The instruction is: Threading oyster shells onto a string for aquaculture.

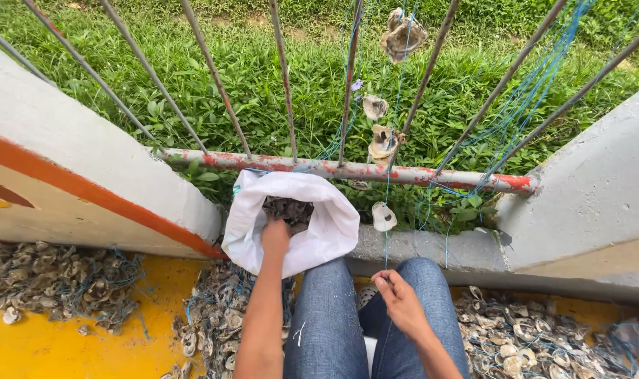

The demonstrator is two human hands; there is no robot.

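Observation:
My left hand [276, 235] reaches into a white sack [326, 224] that stands open against my left knee; dark oyster shells [289, 209] fill it, and the fingers are hidden among them. My right hand [398, 298] rests over my right knee with thumb and fingers pinched on a thin blue string [386, 249]. That string runs up to the railing and carries several shells, the lowest a pale shell [383, 216], with more shells [382, 143] higher up.
A rusty red-and-white railing bar [347, 169] with slanted metal rods crosses in front, grass behind. Grey concrete walls [600, 189] flank both sides. Heaps of shells tangled with blue line [60, 277] lie on the yellow floor [45, 347] left and right.

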